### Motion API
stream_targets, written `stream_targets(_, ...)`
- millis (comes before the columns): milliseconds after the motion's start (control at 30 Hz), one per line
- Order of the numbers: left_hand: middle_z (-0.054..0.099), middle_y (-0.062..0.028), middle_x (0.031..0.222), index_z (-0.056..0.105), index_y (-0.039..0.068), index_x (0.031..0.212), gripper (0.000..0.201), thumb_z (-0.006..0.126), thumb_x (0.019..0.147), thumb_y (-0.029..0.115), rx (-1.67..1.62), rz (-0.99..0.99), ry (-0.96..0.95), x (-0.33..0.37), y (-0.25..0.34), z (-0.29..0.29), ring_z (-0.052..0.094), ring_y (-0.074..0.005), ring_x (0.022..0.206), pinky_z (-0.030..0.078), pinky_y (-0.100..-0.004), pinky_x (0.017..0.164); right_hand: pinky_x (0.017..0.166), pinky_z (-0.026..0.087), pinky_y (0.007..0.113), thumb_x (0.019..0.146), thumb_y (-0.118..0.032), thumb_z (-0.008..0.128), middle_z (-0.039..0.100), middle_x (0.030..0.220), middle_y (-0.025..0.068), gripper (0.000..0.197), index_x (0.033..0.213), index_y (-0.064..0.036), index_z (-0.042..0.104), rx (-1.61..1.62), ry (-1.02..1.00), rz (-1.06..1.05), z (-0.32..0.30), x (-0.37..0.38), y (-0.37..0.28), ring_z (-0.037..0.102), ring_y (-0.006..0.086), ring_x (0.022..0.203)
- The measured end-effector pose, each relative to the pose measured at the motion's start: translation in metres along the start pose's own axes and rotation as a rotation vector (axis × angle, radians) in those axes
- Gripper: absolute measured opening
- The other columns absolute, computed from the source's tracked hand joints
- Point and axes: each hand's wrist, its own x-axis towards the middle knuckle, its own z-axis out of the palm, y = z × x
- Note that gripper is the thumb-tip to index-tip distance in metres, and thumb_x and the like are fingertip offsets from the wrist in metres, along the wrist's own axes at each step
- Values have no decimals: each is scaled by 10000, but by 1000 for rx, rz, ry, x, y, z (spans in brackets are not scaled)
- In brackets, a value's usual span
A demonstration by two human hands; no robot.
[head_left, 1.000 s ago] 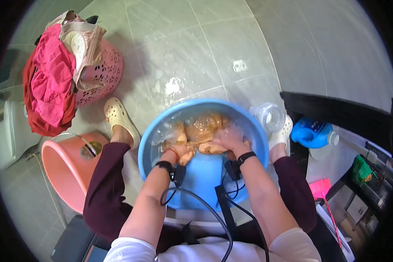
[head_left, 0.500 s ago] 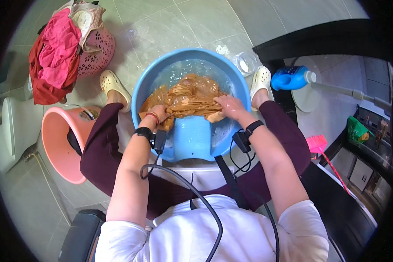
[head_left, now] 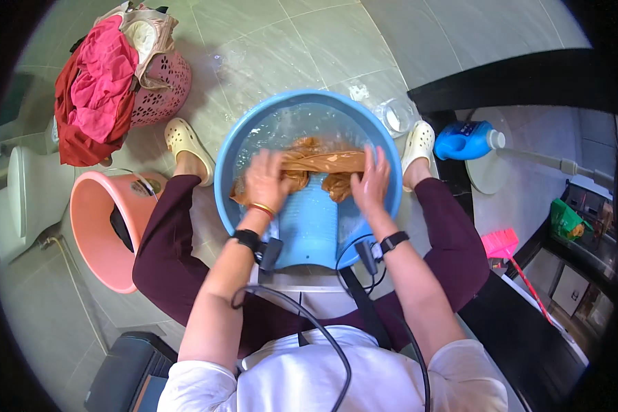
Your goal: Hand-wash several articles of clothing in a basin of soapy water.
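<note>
A wet golden-brown cloth (head_left: 323, 162) lies bunched in a band across the upper part of a blue washboard (head_left: 307, 223). The board slopes down into a round blue tub (head_left: 307, 97) of sudsy water. Over the cloth's left end is my left hand (head_left: 264, 180), fingers stretched out and slightly blurred. My right hand (head_left: 371, 184) is at the cloth's right end, its fingers pointing away from me and its thumb apart. Whether either palm presses on the cloth is hard to see. Folds of cloth hang down on both sides of the board's top.
A pink basket (head_left: 159, 89) heaped with red and pink clothes stands far left, above a peach bucket (head_left: 96, 220) with something dark inside. Right of the tub are a clear container (head_left: 395, 117), a blue detergent bottle (head_left: 463, 140) and a pink brush (head_left: 501, 242).
Both hands have let go of the cloth's near edge, and their fingers have straightened. The spread-out cloth has gathered into a narrower band. The whole view has shifted slightly.
</note>
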Motion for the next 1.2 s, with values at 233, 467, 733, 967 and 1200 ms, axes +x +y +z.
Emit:
stream_targets(233, 192, -99, 1398, 225, 194, 1348, 785, 541, 721, 544, 60, 129, -339, 24, 16, 51, 175, -310, 1280, 192, -533, 985, 1002, 162, 525, 714, -375, 621, 146, 1396, 113, 743, 1339, -253, 239, -229, -514, -128, 56, -7, 11, 91, 358, 1283)
stream_targets(467, 453, -175, 1212, 381, 152, 1259, 606, 488, 780, 508, -333, -68, -743, 76, -1, 72, 432, -329, 1115, 323, -413, 943, 971, 275, 453, 656, -429, 635, 282, 1326, 171, 786, 1322, -208, 282, 170, -723, -159, 85, 42, 46, 341, 377, 1161)
stream_targets(733, 537, -132, 1069, 482, 170, 1163, 479, 618, 732, 327, -58, 6, -664, 106, -12, 61, 482, -323, 1024, 397, -415, 873, 960, 303, 438, 736, -204, 530, 269, 1347, 142, 524, 1242, -157, 402, -121, -921, -128, 51, 56, 39, 360, 336, 1162)
stream_targets(967, 375, -68, 1277, 350, 220, 1273, 600, 619, 740, 275, -47, 31, -505, 42, -18, 23, 383, -284, 1145, 347, -419, 931, 961, 307, 431, 771, -111, 476, 326, 1332, 76, 425, 1193, -147, 463, 74, -952, -218, -4, 46, 39, 354, 313, 1176)
stream_targets(1200, 503, -87, 1155, 549, 202, 1105, 373, 594, 740, 265, 52, 133, -465, 12, -8, -17, 466, -287, 1068, 384, -410, 888, 809, 424, 368, 739, -194, 538, 580, 1021, 113, 292, 1018, -128, 592, -159, -589, -197, -50, 33, 26, 537, 273, 958)
